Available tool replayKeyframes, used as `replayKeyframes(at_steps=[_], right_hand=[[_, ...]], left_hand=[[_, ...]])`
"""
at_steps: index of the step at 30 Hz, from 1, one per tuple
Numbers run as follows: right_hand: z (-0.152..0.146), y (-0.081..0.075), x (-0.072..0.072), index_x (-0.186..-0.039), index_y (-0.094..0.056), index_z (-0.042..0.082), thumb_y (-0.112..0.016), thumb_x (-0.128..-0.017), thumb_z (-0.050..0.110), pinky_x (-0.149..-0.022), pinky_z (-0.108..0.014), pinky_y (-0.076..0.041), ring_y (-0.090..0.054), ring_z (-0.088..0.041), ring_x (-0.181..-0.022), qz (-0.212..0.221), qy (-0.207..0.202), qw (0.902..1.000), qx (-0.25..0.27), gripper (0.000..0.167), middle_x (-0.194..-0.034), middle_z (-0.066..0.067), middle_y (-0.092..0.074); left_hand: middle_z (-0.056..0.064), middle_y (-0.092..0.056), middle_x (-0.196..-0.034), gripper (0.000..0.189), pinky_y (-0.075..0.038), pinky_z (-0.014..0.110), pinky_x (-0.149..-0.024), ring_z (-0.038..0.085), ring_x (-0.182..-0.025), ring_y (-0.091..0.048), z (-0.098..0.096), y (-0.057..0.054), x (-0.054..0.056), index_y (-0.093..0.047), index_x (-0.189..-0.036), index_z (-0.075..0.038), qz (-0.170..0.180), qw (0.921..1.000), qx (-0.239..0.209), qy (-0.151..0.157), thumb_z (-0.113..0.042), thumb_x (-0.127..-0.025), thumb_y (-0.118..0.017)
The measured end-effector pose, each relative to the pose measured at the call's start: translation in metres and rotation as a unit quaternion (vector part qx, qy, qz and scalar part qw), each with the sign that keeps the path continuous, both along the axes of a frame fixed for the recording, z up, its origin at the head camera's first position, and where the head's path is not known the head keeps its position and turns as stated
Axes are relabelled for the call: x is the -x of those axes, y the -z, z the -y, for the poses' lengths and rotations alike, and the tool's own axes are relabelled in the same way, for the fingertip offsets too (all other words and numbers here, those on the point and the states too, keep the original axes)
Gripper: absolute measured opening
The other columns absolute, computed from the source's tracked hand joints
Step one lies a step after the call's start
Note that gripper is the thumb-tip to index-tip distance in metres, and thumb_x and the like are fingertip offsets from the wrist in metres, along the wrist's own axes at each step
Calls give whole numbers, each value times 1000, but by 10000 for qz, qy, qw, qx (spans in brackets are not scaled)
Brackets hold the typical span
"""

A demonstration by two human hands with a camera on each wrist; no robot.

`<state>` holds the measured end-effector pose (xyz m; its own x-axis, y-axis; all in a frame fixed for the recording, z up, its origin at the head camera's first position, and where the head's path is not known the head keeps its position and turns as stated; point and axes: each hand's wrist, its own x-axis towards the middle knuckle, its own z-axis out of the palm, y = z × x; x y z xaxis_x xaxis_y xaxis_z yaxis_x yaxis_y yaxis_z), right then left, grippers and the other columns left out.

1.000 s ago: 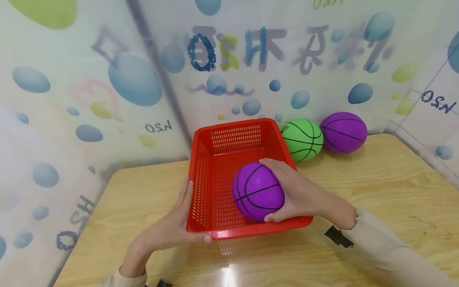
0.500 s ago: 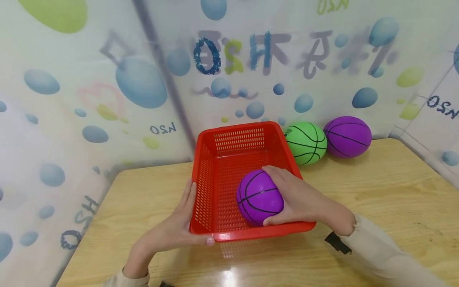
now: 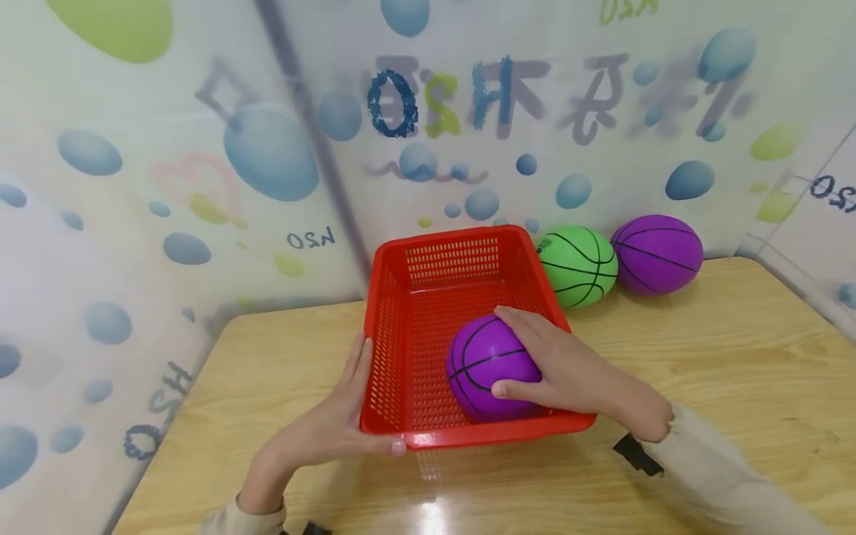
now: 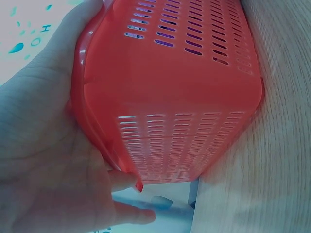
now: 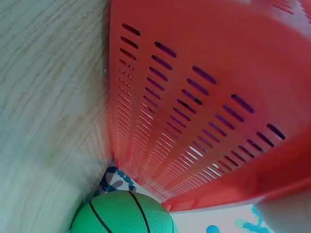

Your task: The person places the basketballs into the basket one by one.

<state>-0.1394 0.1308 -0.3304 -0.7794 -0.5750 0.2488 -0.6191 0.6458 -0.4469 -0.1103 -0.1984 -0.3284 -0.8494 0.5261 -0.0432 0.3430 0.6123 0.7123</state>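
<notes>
A purple ball (image 3: 484, 368) with black seam lines sits in the near right corner of a red perforated plastic basket (image 3: 498, 431) on the table. My right hand (image 3: 568, 364) rests on the ball's right side, fingers over its top and thumb stretched across its front. My left hand (image 3: 328, 427) touches the basket's near left corner, its fingers straight along the left side and its thumb along the front rim. The left wrist view shows that hand (image 4: 53, 131) against the basket's rim. In the right wrist view the basket wall (image 5: 194, 111) hides most of the ball.
Behind the basket's right side, a green ball (image 3: 582, 267) and another purple ball (image 3: 658, 254) stand side by side near the wall. The wooden table (image 3: 702, 357) meets a patterned wall sheet (image 3: 374, 186) at its back edge.
The right thumb has slid up from the ball's lower edge onto its front, and the hand's hold looks looser. The ball stays in the same corner; the left hand keeps its place.
</notes>
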Motion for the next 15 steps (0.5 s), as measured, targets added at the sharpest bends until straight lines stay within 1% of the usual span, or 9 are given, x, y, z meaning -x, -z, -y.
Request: replayKeyframes(at_steps=[4,9,15], right_hand=[[-3,0,0,-148,-21,12,-59,-83,57,-91,-45,-43,-36,-25,-125,-30,-13,9998,177,88,-144,-10,-33],[-4,0,1,-149,-17,15,-59,-85,53,-93,-46,-42,-34,-23,-127,-64,-63,9995,298,86,-145,-9,-30],[-4,2,1,-150,-14,17,-60,-85,52,-95,-46,-40,-31,-22,-129,-101,-20,9994,339,87,-149,-7,-25]], left_hand=[[2,29,-149,129,-26,53,-102,32,-138,7,-2,-1,2,19,-146,-16,-18,10000,-33,59,-43,-69,-80],[0,30,-148,130,-24,52,-103,32,-138,7,-1,-2,0,21,-146,-15,116,9999,78,12,-45,-69,-79],[5,29,-149,129,-24,53,-103,33,-138,7,-2,-2,0,20,-146,-15,167,9999,6,13,-43,-69,-80]])
